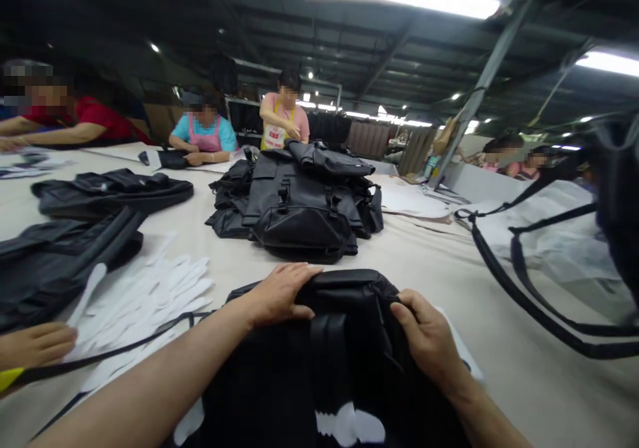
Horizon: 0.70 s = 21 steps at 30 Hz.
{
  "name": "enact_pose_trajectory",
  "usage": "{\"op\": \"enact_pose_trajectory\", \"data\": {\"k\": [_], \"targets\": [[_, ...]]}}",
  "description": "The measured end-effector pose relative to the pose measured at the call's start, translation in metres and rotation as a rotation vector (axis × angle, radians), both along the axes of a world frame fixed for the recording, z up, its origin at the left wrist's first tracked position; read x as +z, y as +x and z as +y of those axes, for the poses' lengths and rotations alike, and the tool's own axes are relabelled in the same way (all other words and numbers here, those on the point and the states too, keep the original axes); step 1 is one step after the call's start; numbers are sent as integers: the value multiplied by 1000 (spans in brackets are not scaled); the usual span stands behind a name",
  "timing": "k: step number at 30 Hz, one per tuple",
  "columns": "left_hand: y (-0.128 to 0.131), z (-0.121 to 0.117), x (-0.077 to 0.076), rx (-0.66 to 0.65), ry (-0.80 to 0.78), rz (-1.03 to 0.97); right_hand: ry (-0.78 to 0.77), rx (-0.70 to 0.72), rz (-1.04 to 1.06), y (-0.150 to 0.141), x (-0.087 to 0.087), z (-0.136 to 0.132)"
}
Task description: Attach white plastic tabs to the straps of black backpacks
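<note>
Both my hands hold a black leather-look backpack (319, 368) close to me on the table. My left hand (279, 295) lies over its top edge with the fingers curled down. My right hand (426, 335) pinches the edge of the bag further right. Some white material shows at the bag's lower edge. To my left lies a heap of white gloves (144, 308), with a black strap (114, 341) running across it. A co-worker's hand (34, 345) rests at the heap's left end, holding a white strip.
A pile of black backpacks (299, 205) stands ahead on the cream-covered table (424, 288). More black bags (110, 192) lie to the left. A clear plastic bag (544, 235) with black straps lies to the right. Several co-workers sit around the table.
</note>
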<state>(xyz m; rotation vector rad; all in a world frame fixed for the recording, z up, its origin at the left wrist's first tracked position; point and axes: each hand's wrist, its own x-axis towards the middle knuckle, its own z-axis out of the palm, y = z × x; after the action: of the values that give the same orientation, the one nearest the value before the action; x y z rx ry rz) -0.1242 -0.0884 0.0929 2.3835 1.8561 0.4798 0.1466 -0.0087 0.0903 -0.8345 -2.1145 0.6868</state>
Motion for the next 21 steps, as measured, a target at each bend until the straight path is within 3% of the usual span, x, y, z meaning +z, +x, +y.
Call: {"op": "enact_pose_trajectory", "data": {"k": [4, 7, 10, 12, 14, 16, 18, 21], "targets": [[15, -12, 8, -15, -48, 40, -222, -38, 100, 2, -8, -6], [21, -16, 16, 42, -125, -9, -261, -21, 64, 1, -8, -8], [21, -19, 30, 61, -146, -68, -117, 16, -67, 8, 9, -8], [24, -23, 40, 50, -148, -80, 77, 17, -111, 10, 28, -10], [34, -29, 47, 28, -130, -34, 303, 32, -173, 6, 48, -15], [49, -38, 48, -1, -101, 76, 446, 140, -333, -2, 61, -23], [66, -51, 44, -50, -104, 172, 469, 310, -538, -7, 64, -34], [83, -76, 32, -164, -143, 195, 489, 447, -665, -4, 50, -55]]}}
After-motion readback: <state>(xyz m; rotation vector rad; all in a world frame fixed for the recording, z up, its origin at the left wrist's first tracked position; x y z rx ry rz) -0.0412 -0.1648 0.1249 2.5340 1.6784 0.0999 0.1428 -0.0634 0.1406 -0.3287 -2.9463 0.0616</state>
